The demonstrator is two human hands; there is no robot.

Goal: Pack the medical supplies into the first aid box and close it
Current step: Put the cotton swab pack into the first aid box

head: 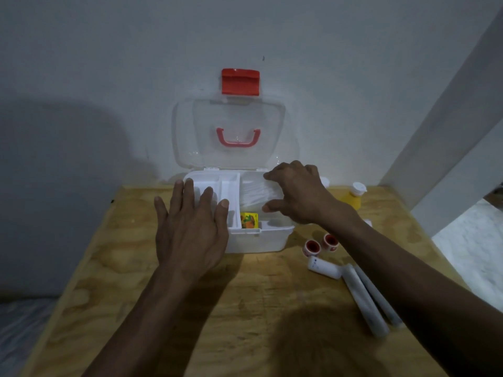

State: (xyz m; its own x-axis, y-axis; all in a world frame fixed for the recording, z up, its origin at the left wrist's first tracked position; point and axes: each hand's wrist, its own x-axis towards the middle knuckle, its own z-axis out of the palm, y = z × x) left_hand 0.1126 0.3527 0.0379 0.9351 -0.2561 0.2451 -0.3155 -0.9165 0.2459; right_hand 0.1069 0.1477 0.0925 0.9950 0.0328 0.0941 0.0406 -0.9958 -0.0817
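Observation:
A white first aid box stands open at the back of the wooden table, its clear lid with a red handle and red latch leaning against the wall. My left hand lies flat, fingers straight, over the box's left compartments. My right hand grips a white plastic-wrapped pack between thumb and fingers in the right compartment. A small yellow-orange packet stands in the front middle slot.
To the right of the box lie two red-cored tape rolls, a small white tube and two long white wrapped rolls. A yellow bottle with a white cap stands at the back right. The table edge drops off on the right.

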